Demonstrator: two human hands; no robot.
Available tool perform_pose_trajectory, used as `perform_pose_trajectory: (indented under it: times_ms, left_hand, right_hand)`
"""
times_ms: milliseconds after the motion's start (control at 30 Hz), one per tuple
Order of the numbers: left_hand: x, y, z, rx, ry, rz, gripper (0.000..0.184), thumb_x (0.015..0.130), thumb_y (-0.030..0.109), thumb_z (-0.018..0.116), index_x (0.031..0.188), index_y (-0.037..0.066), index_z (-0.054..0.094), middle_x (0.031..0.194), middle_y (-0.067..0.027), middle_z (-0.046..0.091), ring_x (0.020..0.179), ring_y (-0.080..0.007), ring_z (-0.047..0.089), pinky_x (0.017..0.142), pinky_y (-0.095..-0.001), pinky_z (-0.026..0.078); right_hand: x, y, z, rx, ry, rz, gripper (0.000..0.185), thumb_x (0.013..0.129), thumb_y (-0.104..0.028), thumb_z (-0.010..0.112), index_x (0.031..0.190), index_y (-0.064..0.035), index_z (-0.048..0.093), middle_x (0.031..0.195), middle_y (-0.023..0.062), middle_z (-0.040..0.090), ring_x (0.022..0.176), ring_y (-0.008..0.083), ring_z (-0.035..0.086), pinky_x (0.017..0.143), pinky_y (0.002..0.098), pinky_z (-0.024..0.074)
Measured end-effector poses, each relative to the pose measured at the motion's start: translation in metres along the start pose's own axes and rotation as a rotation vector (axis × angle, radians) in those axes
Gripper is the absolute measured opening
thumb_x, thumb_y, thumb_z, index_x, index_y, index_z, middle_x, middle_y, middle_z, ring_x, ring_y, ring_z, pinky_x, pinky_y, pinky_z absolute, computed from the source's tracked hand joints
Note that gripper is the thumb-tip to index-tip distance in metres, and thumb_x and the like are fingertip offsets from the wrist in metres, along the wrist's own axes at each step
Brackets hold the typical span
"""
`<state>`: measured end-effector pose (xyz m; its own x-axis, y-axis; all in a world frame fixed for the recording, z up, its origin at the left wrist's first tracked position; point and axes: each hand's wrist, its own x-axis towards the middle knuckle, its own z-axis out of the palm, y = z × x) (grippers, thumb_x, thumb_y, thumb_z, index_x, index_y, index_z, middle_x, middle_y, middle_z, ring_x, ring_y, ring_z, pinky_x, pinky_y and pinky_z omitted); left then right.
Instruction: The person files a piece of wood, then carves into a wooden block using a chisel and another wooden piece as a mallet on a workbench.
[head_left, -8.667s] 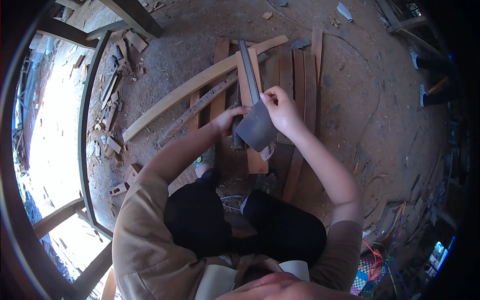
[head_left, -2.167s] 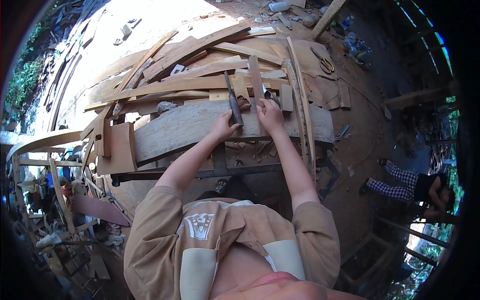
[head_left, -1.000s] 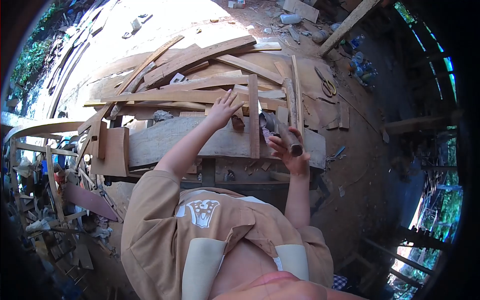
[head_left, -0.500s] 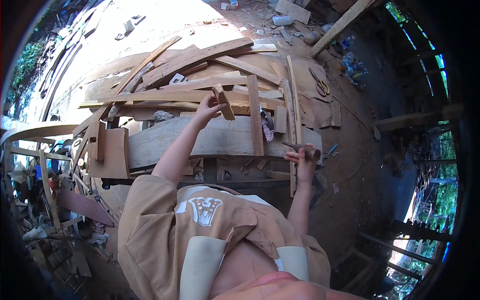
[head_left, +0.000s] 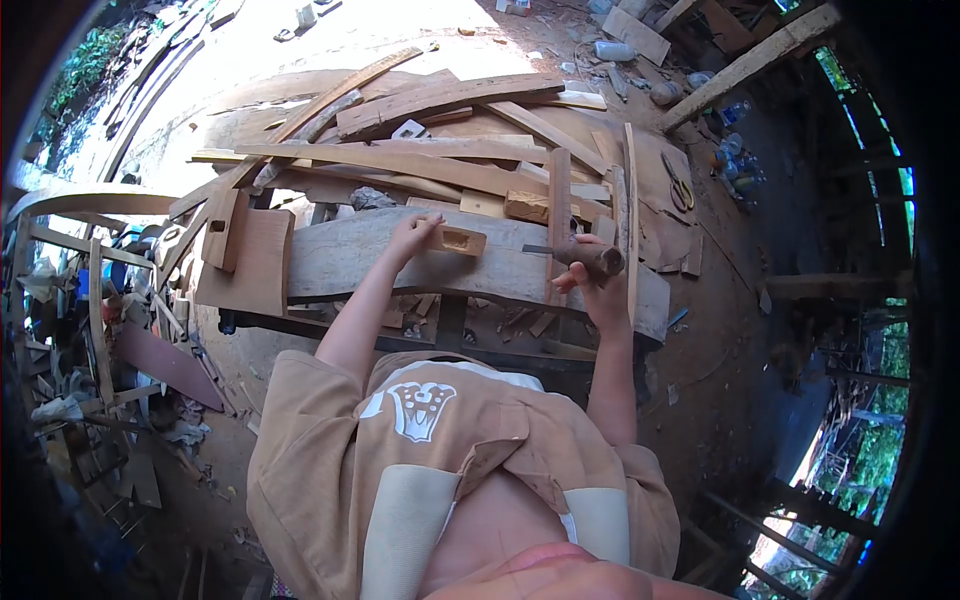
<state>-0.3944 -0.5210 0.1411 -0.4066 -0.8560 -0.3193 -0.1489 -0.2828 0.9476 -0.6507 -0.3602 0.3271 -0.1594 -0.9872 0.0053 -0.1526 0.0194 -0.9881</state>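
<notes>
My left hand [head_left: 412,238] is closed on the left end of a small wooden block [head_left: 477,243] with a rectangular recess cut in its face. The block is at the grey, weathered plank [head_left: 345,262] of the bench; whether it touches the plank I cannot tell. To its right, my right hand [head_left: 598,292] grips a chisel [head_left: 592,258] by its thick wooden handle. The chisel's narrow dark blade points left toward the block, with a gap between them. Behind the chisel, a narrow upright board [head_left: 559,190] lies across the plank.
Several loose boards [head_left: 440,105] are piled beyond the bench. A large wood piece [head_left: 245,260] rests at the bench's left end. Yellow-handled shears [head_left: 681,190] lie on the ground at the right. A slanting post [head_left: 750,65] stands at the upper right.
My left hand has brought the block down and turned its recessed face upward. My right hand has raised the chisel and moved it closer to the block. The view has shifted slightly.
</notes>
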Motion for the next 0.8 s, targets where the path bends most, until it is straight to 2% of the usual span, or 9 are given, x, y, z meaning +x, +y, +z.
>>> perform_pose_trajectory:
  times_ms: [33, 167, 267, 333, 467, 533, 600, 633, 800]
  left_hand:
    - [0.001, -0.011, -0.004, 0.160, 0.153, 0.124, 0.038, 0.077, 0.041, 0.061, 0.080, 0.003, 0.065, 0.072, -0.0055, 0.063, 0.067, -0.0163, 0.058, 0.063, -0.0276, 0.046]
    - [-0.003, -0.025, -0.024, 0.339, 0.225, 0.070, 0.034, 0.077, 0.035, 0.062, 0.082, 0.001, 0.063, 0.077, -0.0127, 0.063, 0.068, -0.0208, 0.060, 0.062, -0.0317, 0.047]
    - [-0.012, -0.015, -0.020, 0.591, 0.279, 0.196, 0.029, 0.077, 0.029, 0.062, 0.083, 0.000, 0.062, 0.075, -0.0133, 0.063, 0.070, -0.0237, 0.061, 0.064, -0.0330, 0.046]
    - [-0.014, -0.001, -0.018, 0.719, 0.346, 0.206, 0.028, 0.074, 0.029, 0.064, 0.082, 0.002, 0.063, 0.081, -0.0169, 0.062, 0.080, -0.0312, 0.059, 0.071, -0.0384, 0.047]
    - [-0.025, 0.024, -0.022, 0.719, 0.235, 0.265, 0.030, 0.071, 0.032, 0.066, 0.087, 0.006, 0.063, 0.090, -0.0143, 0.062, 0.088, -0.0295, 0.057, 0.077, -0.0389, 0.045]
    - [-0.037, 0.035, -0.019, 0.963, 0.051, 0.276, 0.038, 0.068, 0.032, 0.068, 0.099, 0.010, 0.060, 0.103, -0.0114, 0.058, 0.096, -0.0280, 0.054, 0.082, -0.0398, 0.042]
    - [-0.042, 0.036, -0.013, 1.083, 0.008, 0.223, 0.043, 0.066, 0.030, 0.069, 0.103, 0.011, 0.058, 0.107, -0.0098, 0.056, 0.099, -0.0273, 0.053, 0.084, -0.0404, 0.041]
    - [-0.043, 0.037, -0.013, 1.199, -0.040, 0.169, 0.049, 0.064, 0.028, 0.070, 0.108, 0.013, 0.055, 0.110, -0.0082, 0.054, 0.102, -0.0266, 0.051, 0.086, -0.0411, 0.040]
    - [-0.034, 0.023, -0.021, 1.110, -0.061, 0.260, 0.052, 0.063, 0.019, 0.070, 0.112, 0.011, 0.053, 0.108, -0.0077, 0.054, 0.102, -0.0269, 0.051, 0.086, -0.0409, 0.040]
  right_hand:
    - [0.002, 0.001, 0.004, 0.002, -0.004, 0.003, 0.055, 0.080, -0.039, 0.059, 0.114, 0.0000, 0.041, 0.070, 0.0107, 0.062, 0.061, 0.0154, 0.062, 0.054, 0.0252, 0.0504]
    - [0.015, 0.006, 0.021, 0.086, -0.008, -0.066, 0.053, 0.081, -0.038, 0.057, 0.113, 0.0010, 0.041, 0.067, 0.0102, 0.061, 0.058, 0.0151, 0.062, 0.050, 0.0235, 0.0497]
    - [0.026, 0.011, 0.039, 0.149, -0.033, -0.068, 0.047, 0.084, -0.034, 0.055, 0.112, 0.0003, 0.041, 0.062, 0.0098, 0.061, 0.055, 0.0143, 0.061, 0.049, 0.0222, 0.0482]
    - [0.034, 0.012, 0.049, 0.177, -0.028, -0.051, 0.045, 0.085, -0.034, 0.054, 0.112, 0.0005, 0.041, 0.061, 0.0103, 0.061, 0.053, 0.0147, 0.060, 0.048, 0.0222, 0.0478]
    - [0.049, 0.015, 0.065, 0.144, -0.108, -0.053, 0.041, 0.086, -0.032, 0.052, 0.109, 0.0001, 0.042, 0.062, 0.0108, 0.061, 0.053, 0.0152, 0.060, 0.046, 0.0222, 0.0471]
    - [0.056, 0.014, 0.075, 0.140, -0.174, -0.008, 0.040, 0.086, -0.031, 0.053, 0.110, -0.0008, 0.042, 0.063, 0.0100, 0.061, 0.055, 0.0155, 0.061, 0.047, 0.0223, 0.0470]
    - [0.061, 0.012, 0.086, 0.178, -0.190, 0.033, 0.038, 0.087, -0.028, 0.053, 0.110, -0.0016, 0.042, 0.063, 0.0071, 0.061, 0.056, 0.0148, 0.060, 0.048, 0.0226, 0.0470]
    - [0.064, 0.016, 0.090, 0.091, -0.199, 0.045, 0.035, 0.086, -0.027, 0.054, 0.108, -0.0011, 0.044, 0.063, 0.0064, 0.061, 0.056, 0.0141, 0.060, 0.048, 0.0228, 0.0467]
    - [0.076, 0.010, 0.086, -0.230, -0.279, 0.110, 0.030, 0.083, -0.028, 0.059, 0.096, -0.0020, 0.055, 0.064, 0.0057, 0.061, 0.055, 0.0123, 0.059, 0.050, 0.0248, 0.0456]
